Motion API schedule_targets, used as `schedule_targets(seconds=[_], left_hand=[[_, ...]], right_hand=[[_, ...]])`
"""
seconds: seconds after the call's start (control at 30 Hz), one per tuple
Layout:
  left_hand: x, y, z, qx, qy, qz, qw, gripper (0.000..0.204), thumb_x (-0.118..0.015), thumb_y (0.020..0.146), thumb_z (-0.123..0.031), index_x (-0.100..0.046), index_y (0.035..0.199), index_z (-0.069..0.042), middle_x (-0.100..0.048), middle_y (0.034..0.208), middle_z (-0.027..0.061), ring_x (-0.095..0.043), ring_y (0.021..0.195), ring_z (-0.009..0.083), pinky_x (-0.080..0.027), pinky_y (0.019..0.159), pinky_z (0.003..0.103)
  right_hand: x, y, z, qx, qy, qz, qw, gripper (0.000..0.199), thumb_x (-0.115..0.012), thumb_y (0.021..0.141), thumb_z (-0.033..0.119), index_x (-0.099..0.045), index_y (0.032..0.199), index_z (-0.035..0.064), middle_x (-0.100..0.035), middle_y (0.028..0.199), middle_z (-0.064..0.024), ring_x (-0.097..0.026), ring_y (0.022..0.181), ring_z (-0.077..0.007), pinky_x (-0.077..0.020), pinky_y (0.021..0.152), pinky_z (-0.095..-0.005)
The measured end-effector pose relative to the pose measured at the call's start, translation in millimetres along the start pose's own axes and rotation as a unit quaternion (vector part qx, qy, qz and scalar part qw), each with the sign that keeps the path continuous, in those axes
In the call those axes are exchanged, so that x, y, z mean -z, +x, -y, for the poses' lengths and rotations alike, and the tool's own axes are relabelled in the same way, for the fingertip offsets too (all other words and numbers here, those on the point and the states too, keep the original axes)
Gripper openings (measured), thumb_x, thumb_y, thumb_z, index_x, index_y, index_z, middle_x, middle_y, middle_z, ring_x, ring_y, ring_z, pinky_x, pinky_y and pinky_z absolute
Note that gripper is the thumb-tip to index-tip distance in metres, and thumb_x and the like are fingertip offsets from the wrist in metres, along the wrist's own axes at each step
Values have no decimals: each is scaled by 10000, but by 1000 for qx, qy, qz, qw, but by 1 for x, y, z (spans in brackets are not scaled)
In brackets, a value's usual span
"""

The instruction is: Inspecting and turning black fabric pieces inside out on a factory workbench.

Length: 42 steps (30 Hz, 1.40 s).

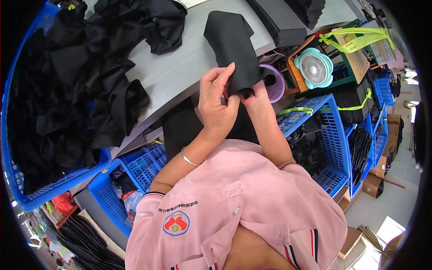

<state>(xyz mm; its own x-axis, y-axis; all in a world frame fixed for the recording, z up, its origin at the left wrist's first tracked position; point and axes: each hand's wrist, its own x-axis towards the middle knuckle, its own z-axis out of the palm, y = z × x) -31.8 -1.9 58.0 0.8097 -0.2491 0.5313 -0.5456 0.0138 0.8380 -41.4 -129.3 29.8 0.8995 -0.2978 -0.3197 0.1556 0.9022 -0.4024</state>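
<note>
My pale grey bench (166, 72) slanting across ahead of me, a teal fan (314, 68) on a wooden stand (295, 78) to my right, cardboard boxes (372, 184) on light floor (393, 198), bright patches (410, 104) beyond, perhaps windows or lamps.

Right hand (257, 93), fingers mostly behind fabric (230, 42)

Bright, even light; edges curved, corners black.

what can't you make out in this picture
Head view: most fingers of the right hand, hidden by the black fabric piece.
Head view: the left side of the purple basket, hidden by that fabric and hand.
Head view: the far end of the black stack, cut off by the upper edge.
</note>
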Motion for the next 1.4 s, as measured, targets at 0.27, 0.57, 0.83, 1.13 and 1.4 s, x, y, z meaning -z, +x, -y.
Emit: schedule_targets(seconds=[0.27,0.57,0.83,1.13,1.4], left_hand=[[-1,-3,16,-8,-10,-8,1000,742,-580,665,187,-625,1351,-91,-515,1213,87,-572,823,118,-513,673,238],[23,-4,50,55,-26,-34,998,466,-589,877,59,-615,1338,-5,-663,1106,124,-637,808,149,-550,698,282],[38,-21,108,428,-291,-103,849,358,-466,969,-10,-613,1295,19,-699,978,68,-658,762,134,-586,672,288],[-5,-31,118,494,-367,-42,787,138,-504,905,-8,-640,905,12,-644,773,28,-557,606,80,-437,548,240],[-15,-22,134,476,-426,-13,769,68,-612,910,-52,-628,848,-30,-686,836,64,-638,720,118,-479,626,255]], right_hand=[[-12,4,-7,-34,-5,1,999,234,-608,959,249,-624,1106,67,-666,981,-73,-680,826,-189,-590,622,-323],[22,58,-31,164,-160,-105,968,361,-513,1005,264,-551,1292,48,-592,1287,-122,-599,1147,-250,-499,985,-388],[16,51,-8,-28,-439,117,890,365,-658,881,98,-620,1222,-29,-657,1189,-107,-608,1129,-248,-474,980,-372],[14,48,-66,304,-887,-19,346,255,-562,827,80,-684,1038,4,-687,961,-244,-650,1001,-412,-476,921,-513],[45,88,-62,373,-890,15,262,263,-569,878,170,-700,1097,105,-685,1051,-141,-655,1026,-340,-484,910,-493]])
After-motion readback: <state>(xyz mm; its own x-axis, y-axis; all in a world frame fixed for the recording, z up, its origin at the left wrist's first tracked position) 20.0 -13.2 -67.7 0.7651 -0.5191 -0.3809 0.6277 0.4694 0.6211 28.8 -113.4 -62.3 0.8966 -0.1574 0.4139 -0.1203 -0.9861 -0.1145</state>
